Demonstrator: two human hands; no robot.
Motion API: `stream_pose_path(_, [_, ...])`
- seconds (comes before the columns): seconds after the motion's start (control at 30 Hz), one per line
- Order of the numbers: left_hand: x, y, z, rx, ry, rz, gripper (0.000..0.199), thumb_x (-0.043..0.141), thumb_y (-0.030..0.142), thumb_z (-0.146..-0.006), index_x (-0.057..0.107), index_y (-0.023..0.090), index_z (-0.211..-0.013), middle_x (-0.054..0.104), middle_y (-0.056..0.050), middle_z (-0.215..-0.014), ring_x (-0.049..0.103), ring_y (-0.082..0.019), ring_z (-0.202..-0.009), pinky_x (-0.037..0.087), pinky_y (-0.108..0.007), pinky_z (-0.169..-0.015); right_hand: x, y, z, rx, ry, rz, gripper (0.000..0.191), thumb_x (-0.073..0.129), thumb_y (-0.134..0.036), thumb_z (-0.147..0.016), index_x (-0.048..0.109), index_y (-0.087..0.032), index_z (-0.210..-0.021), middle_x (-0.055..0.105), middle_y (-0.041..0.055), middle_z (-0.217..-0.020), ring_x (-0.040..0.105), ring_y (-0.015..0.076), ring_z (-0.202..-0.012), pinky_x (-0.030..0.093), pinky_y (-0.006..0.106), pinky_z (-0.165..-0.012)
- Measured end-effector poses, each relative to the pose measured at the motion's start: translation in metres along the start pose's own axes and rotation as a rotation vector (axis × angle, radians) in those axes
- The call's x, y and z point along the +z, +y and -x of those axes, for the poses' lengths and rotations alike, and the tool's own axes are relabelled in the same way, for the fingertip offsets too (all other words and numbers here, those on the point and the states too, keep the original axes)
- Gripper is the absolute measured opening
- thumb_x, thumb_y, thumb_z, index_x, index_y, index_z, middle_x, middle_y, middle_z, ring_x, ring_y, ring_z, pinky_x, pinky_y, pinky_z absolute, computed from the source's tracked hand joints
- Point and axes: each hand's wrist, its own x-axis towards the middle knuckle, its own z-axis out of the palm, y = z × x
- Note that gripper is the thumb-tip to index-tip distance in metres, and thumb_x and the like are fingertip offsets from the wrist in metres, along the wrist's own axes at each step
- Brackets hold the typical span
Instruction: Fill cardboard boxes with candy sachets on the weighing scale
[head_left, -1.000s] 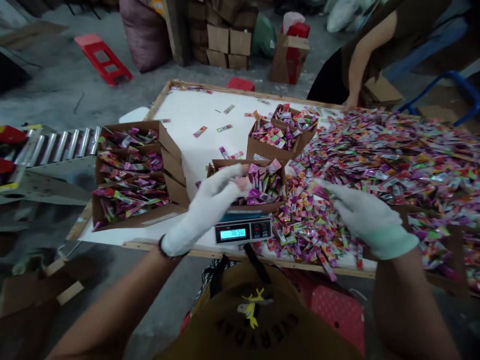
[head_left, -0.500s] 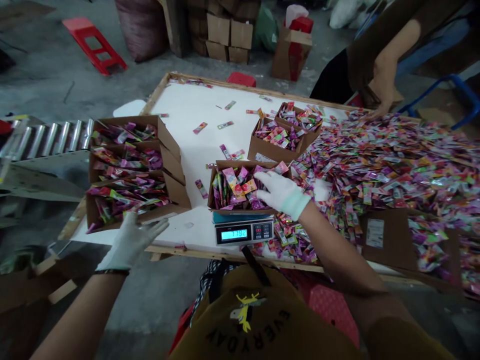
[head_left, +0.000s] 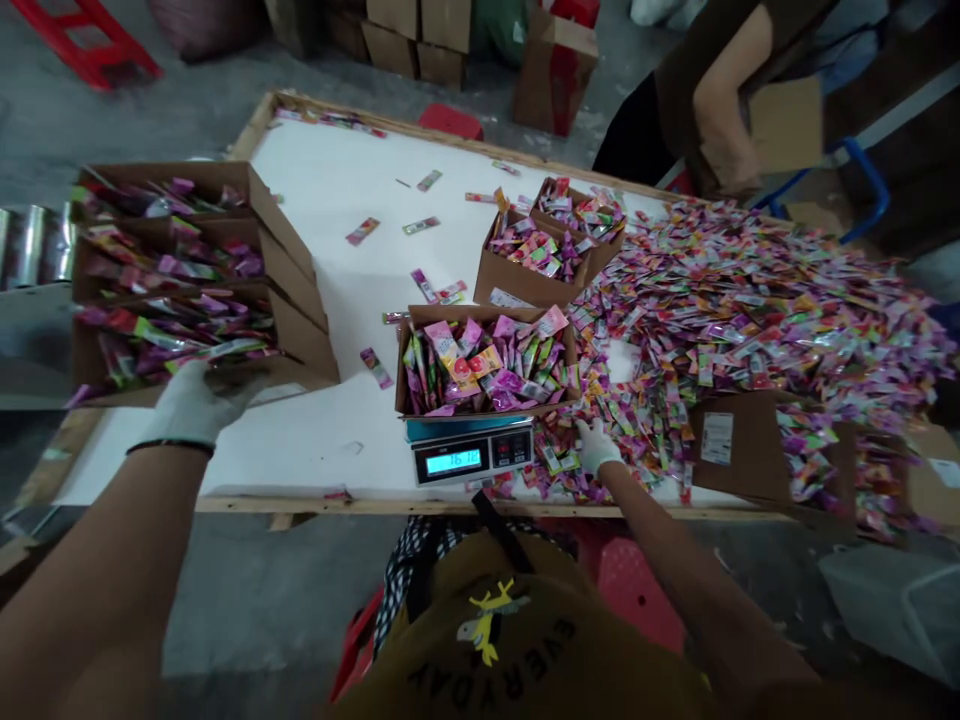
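My left hand, in a white glove, is at the near side of the front cardboard box on the left, its thumb spread to the right and its fingertips by the sachets. Whether it touches the sachets or only the box wall is unclear. My right hand, also gloved, reaches into the loose sachets right of the scale, fingers apart. Between my hands a sachet-filled cardboard box rests on the digital scale, whose display is lit.
Two filled boxes stand behind the scale. A large sachet heap covers the table's right side, with tilted boxes near the front edge. Stray sachets lie on the white tabletop. A co-worker's arm is beyond the heap.
My right hand has left the box on the scale and moved down to the loose sachets. My left hand has come against the front left box. The scale reading has changed, and the view has shifted.
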Motion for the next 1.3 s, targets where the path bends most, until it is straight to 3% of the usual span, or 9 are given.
stream_pose_path(0.17, [0.007,-0.024,0.034,-0.115,-0.031,0.120,0.043,0.033,0.058,-0.107,0.049,0.018,-0.110,0.063,-0.005,-0.103,0.069,-0.025,-0.101,0.060,-0.046,-0.089,0.007,0.019,-0.016,-0.022,-0.021,0.041,0.040,0.066,-0.016,-0.089,0.075,-0.025,-0.127,0.059,0.0140,-0.139,0.068,0.0261,-0.117,0.052,0.034,-0.097])
stream_pose_path(0.3, [-0.002,-0.082,0.091,-0.258,-0.128,-0.055,0.009,0.057,0.026,-0.096,0.054,0.018,-0.101,0.062,-0.003,-0.091,0.069,-0.019,-0.081,0.059,-0.035,-0.080,-0.037,0.050,-0.024,-0.080,0.062,0.004,0.033,0.062,-0.012,-0.086,0.078,-0.022,-0.113,0.071,0.0104,-0.121,0.069,0.0229,-0.110,0.051,0.028,-0.094])
stream_pose_path(0.5, [-0.024,-0.182,0.161,-0.353,-0.146,-0.137,0.011,0.058,0.020,-0.091,0.059,0.018,-0.101,0.068,-0.009,-0.096,0.072,-0.020,-0.077,0.059,-0.031,-0.070,-0.109,0.082,-0.005,-0.086,0.297,-0.081,0.033,0.062,-0.022,-0.086,0.075,-0.017,-0.116,0.077,0.0126,-0.103,0.070,0.0266,-0.096,0.054,0.035,-0.087])
stream_pose_path(0.7, [-0.034,-0.229,0.189,-0.331,-0.233,-0.249,0.023,0.064,0.030,-0.088,0.064,0.020,-0.109,0.073,-0.016,-0.118,0.075,-0.029,-0.111,0.061,-0.037,-0.090,-0.193,0.020,0.053,-0.562,0.839,-0.723,0.023,0.069,-0.040,-0.091,0.073,-0.022,-0.104,0.078,0.0090,-0.100,0.074,0.0265,-0.092,0.060,0.043,-0.089])
stream_pose_path(0.8, [-0.029,-0.223,0.190,-0.277,-0.258,-0.256,0.032,0.067,0.037,-0.086,0.066,0.019,-0.113,0.072,-0.019,-0.127,0.076,-0.032,-0.112,0.061,-0.041,-0.095,-0.218,-0.044,0.076,-0.732,0.900,-0.930,0.026,0.073,-0.044,-0.092,0.070,-0.022,-0.105,0.076,0.0066,-0.102,0.074,0.0222,-0.090,0.062,0.040,-0.086])
stream_pose_path(0.93, [-0.024,-0.196,0.189,-0.188,-0.275,-0.204,0.043,0.077,0.044,-0.076,0.069,0.021,-0.111,0.072,-0.017,-0.126,0.076,-0.033,-0.108,0.061,-0.041,-0.090,-0.219,-0.089,0.080,-0.829,0.708,-0.975,0.042,0.081,-0.054,-0.086,0.067,-0.023,-0.111,0.075,0.0048,-0.105,0.073,0.0212,-0.090,0.063,0.041,-0.087])
stream_pose_path(1.03, [-0.026,-0.169,0.189,-0.114,-0.286,-0.158,0.055,0.082,0.048,-0.068,0.071,0.020,-0.113,0.073,-0.015,-0.124,0.075,-0.033,-0.106,0.061,-0.041,-0.089,-0.202,-0.064,0.064,-0.749,0.684,-1.052,0.040,0.077,-0.056,-0.089,0.067,-0.024,-0.111,0.074,0.0051,-0.103,0.072,0.0207,-0.083,0.064,0.040,-0.082])
stream_pose_path(1.17, [-0.026,-0.121,0.192,0.019,-0.238,-0.106,0.057,0.083,0.052,-0.064,0.070,0.019,-0.110,0.074,-0.011,-0.116,0.074,-0.030,-0.102,0.059,-0.040,-0.090,-0.154,0.013,0.027,-0.394,0.570,-0.971,0.040,0.068,-0.053,-0.093,0.071,-0.021,-0.117,0.069,0.0017,-0.076,0.062,0.0182,-0.057,0.061,0.036,-0.062])
stream_pose_path(1.3, [0.000,-0.052,0.202,0.203,-0.307,-0.078,0.055,0.081,0.053,-0.071,0.070,0.017,-0.111,0.074,-0.009,-0.117,0.073,-0.025,-0.099,0.059,-0.038,-0.092,-0.085,0.057,-0.002,-0.062,0.326,-0.674,0.024,0.065,-0.031,-0.084,0.077,-0.017,-0.100,0.073,0.0081,-0.083,0.072,0.0242,-0.077,0.063,0.041,-0.081])
